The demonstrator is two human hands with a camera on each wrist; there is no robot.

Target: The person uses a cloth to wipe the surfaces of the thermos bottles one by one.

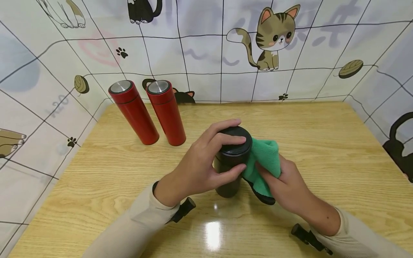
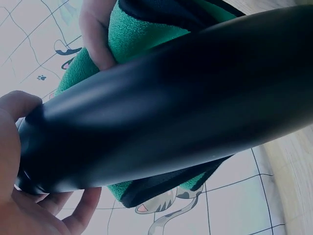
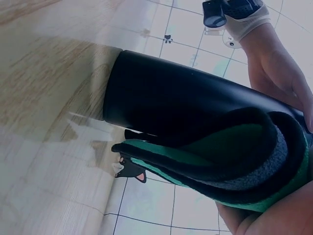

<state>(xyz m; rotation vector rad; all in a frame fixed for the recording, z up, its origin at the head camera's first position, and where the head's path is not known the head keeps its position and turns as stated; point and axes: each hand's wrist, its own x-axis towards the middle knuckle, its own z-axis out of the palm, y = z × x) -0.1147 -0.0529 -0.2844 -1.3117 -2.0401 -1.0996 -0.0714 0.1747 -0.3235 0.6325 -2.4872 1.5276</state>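
Note:
A black thermos bottle [image 1: 227,186] stands upright on the wooden table, its lid on top. My left hand [image 1: 203,157] grips it around the lid, thumb on the near side and fingers over the top and far side. From the right, my right hand [image 1: 290,186] holds a folded green cloth [image 1: 266,157] with dark edging against the bottle's side. In the left wrist view the cloth [image 2: 142,41] shows on both sides of the black bottle [image 2: 161,107]. The right wrist view shows the folded cloth [image 3: 254,161] along the bottle [image 3: 181,93], whose base meets the table.
Two red thermos bottles with silver-topped lids stand at the back left, the outer one [image 1: 135,114] beside the inner one [image 1: 167,114]. Behind the wooden table [image 1: 309,132] rises a white wall covering [image 1: 200,53] with cat drawings and grid lines.

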